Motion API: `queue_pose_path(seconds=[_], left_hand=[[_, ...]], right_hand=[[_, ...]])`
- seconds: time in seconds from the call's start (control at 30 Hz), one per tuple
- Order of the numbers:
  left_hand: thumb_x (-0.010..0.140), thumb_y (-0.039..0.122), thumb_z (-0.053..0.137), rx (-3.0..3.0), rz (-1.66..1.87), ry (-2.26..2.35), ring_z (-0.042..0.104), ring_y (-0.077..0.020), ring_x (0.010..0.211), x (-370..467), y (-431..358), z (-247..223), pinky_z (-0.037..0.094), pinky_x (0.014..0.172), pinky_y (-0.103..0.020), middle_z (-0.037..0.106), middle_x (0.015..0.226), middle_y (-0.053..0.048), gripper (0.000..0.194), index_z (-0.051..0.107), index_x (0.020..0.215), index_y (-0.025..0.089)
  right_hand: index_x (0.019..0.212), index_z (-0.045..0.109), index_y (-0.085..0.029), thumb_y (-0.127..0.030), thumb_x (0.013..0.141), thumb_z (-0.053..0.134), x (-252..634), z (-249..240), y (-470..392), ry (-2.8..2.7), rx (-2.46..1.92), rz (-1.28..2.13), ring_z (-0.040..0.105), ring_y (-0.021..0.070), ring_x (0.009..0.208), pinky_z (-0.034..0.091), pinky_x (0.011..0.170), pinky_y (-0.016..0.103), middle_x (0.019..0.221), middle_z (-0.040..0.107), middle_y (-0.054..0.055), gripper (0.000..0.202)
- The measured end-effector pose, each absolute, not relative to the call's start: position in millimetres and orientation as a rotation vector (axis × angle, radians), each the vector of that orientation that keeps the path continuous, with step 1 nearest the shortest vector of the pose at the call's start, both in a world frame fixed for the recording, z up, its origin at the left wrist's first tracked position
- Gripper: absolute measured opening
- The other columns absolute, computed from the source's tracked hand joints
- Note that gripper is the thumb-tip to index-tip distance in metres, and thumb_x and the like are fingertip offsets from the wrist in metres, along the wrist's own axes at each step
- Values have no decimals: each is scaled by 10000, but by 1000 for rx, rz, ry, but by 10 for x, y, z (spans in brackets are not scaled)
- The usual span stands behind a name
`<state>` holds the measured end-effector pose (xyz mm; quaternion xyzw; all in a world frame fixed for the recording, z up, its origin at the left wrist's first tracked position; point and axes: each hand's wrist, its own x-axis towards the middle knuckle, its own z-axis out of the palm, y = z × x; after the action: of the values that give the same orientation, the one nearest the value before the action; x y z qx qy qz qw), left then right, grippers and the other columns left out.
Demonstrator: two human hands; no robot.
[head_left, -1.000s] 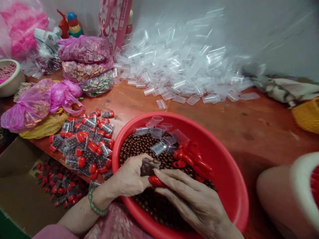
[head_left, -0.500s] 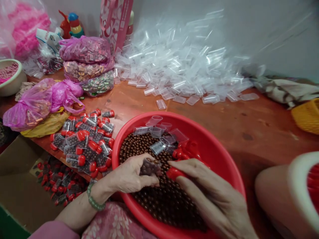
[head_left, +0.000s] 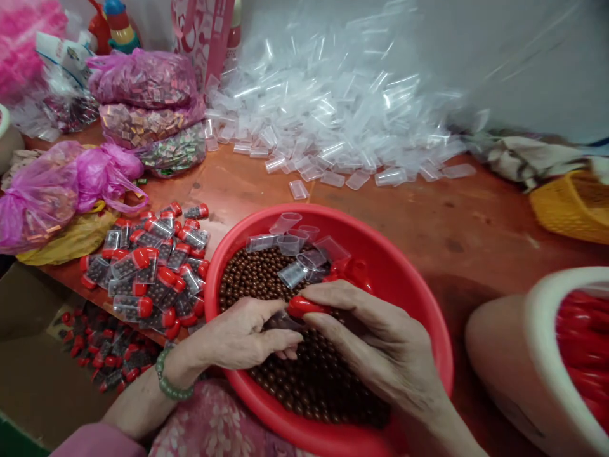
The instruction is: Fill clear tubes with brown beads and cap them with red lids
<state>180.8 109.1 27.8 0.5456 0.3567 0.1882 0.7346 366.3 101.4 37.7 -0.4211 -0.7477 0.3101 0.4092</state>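
Over a red basin of brown balls, my left hand grips a small clear container, mostly hidden by the fingers. A red cap is pinched between thumb and fingers of my right hand. The cap meets or nearly meets the container's open end; whether it is seated cannot be made out. Several clear empty containers rest on the balls, and more red caps lie behind my right hand.
Filled, red-capped containers are heaped left of the basin, with more in a cardboard box below. Clear containers are piled at the back. A white tub of red caps stands right, a yellow basket behind it.
My right hand has brought the red cap left and up to the container in my left hand. The whole view has shifted slightly, so the surroundings sit further left and higher.
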Motion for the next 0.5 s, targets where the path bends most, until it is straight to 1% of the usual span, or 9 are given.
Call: queue_pose_path(seconds=[0.1,0.23,0.4,0.5], left_hand=[[875,239,522,1167,418,766,589,-121,688,1810,1099,258,485,697,-241,640,737,-27,195,627,984,117],[872,227,534,1229,392,784,578,-115,690,1791,1110,257,465,669,-221,645,743,-22,148,636,915,130],[882,237,534,1207,419,804,596,-119,725,1779,1134,274,472,704,-230,662,785,-30,213,626,1045,135],[876,236,544,1193,411,792,596,-119,733,1781,1140,273,467,705,-229,659,784,-25,208,633,1037,138]], right_hand=[[1012,644,-242,-106,843,626,3674,376,1038,-1912,-1058,762,674,147,785,567,701,246,878,704,17,217],[1017,656,-231,-118,841,632,3771,435,1032,-2040,-1073,710,690,147,779,577,702,234,887,712,31,210],[1020,667,-247,-149,828,656,3882,523,1015,-2069,-1136,622,700,167,772,593,694,247,888,726,33,216],[995,674,-253,-133,821,658,3818,543,1036,-1998,-1126,633,698,163,756,587,688,247,860,728,19,212]])
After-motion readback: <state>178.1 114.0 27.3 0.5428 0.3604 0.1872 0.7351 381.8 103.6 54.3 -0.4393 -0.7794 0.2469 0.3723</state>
